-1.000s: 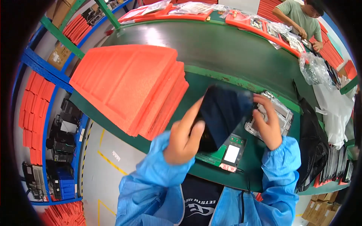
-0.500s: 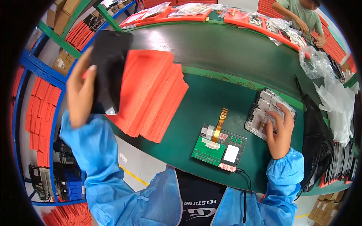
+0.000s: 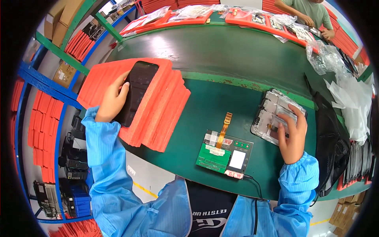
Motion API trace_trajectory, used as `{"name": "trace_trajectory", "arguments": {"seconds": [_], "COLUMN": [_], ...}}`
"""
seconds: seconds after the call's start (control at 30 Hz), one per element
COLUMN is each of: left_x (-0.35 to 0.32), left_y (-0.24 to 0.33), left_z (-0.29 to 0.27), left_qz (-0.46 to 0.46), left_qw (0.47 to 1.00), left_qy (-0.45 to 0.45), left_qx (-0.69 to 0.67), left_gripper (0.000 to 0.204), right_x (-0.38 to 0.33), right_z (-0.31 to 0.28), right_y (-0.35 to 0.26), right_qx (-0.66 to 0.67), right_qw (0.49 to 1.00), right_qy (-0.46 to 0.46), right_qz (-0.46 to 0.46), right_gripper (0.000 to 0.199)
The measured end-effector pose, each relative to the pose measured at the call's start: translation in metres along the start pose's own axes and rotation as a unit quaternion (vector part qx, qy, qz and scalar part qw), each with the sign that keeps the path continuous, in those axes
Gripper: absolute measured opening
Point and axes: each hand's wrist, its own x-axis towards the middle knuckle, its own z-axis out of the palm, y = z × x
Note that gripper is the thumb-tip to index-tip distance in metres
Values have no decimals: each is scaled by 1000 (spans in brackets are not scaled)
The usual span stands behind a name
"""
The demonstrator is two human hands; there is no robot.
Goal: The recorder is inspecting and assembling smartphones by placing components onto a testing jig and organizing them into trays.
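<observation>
A black phone-sized screen panel (image 3: 139,93) lies slanted over the top of a stack of red foam sheets (image 3: 162,106). My left hand (image 3: 112,98) is closed on its left edge, thumb on the glossy face; the other fingers are partly hidden. On the right, my right hand (image 3: 293,136) rests with parted fingers on silver-grey metal phone frames (image 3: 272,108), which lie on the green bench. Between the two hands sits a green and black test board (image 3: 226,154) with a lit white display, a gold ribbon cable (image 3: 225,128) standing up from it and a black lead.
A black bag (image 3: 329,134) and clear plastic wrap (image 3: 347,106) line the right side. Red foam trays (image 3: 268,24) with parts stand along the far ledge, where a person (image 3: 312,17) works. Blue shelving (image 3: 47,83) with foam stacks is at left.
My left hand has moved the screen panel right and down, from above the left side onto the foam stack. My right hand stays on the metal frames. The view has shifted slightly.
</observation>
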Motion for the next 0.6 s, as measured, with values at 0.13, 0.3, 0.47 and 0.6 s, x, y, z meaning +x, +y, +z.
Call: {"name": "trace_trajectory", "arguments": {"seconds": [0.13, 0.3, 0.47, 0.6], "left_x": [1, -9, -35, -55], "left_y": [12, 31, 44, 91], "left_z": [-10, -4, -23, -36], "left_qz": [-40, 15, 60, 45], "left_qw": [998, 984, 976, 977], "left_qy": [-19, -42, -141, -107], "left_qx": [53, 170, 153, 179], "left_gripper": [37, 40, 44, 44], "right_x": [1, -1, -7, -6], "right_z": [3, 1, 8, 16], "right_y": [3, 5, 4, 7], "right_qx": [0, -16, 10, -20], "right_qw": [1000, 998, 987, 984], "right_qy": [-8, -56, -142, -151], "right_qz": [2, -34, -80, -93], "right_gripper": [23, 34, 47, 59]}}
